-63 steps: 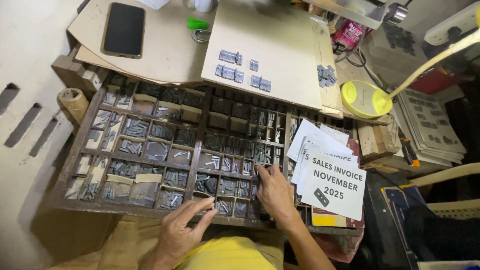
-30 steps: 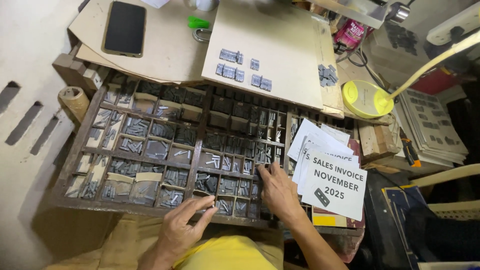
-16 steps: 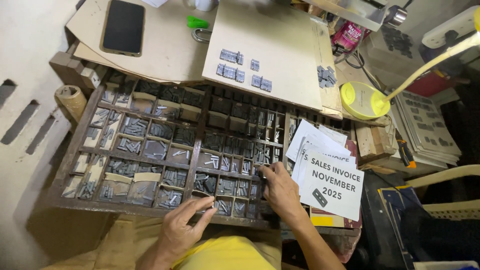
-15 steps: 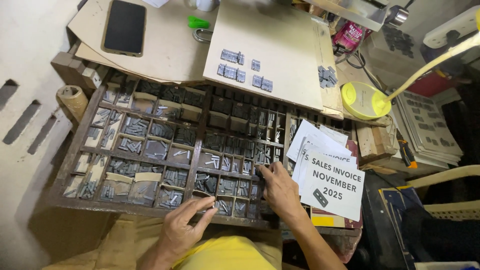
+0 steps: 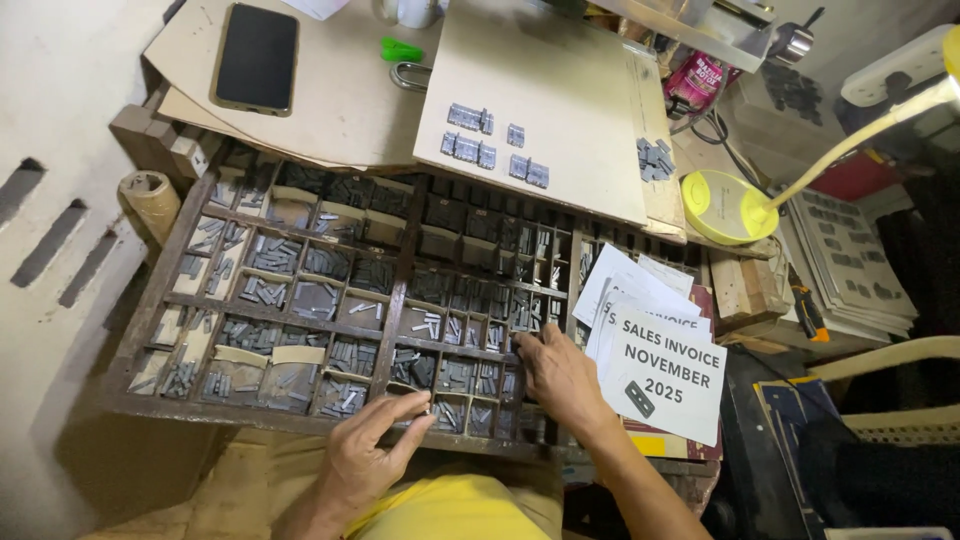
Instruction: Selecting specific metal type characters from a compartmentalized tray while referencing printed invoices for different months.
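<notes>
I am seeing a black phone [image 5: 256, 57] lying on a board at the far left, above the wooden type case [image 5: 150, 290] full of small metal sorts. My left hand [image 5: 365, 455] is resting at the case's near rim, fingers pinching a small metal sort [image 5: 424, 408]. My right hand [image 5: 560, 375] is reaching into the right compartments, fingers slightly spread, beside the white printed sheets [image 5: 665, 375].

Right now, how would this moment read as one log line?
left hand: on type case front edge | right hand: fingers in compartment | printed sheets: beside right hand
</notes>
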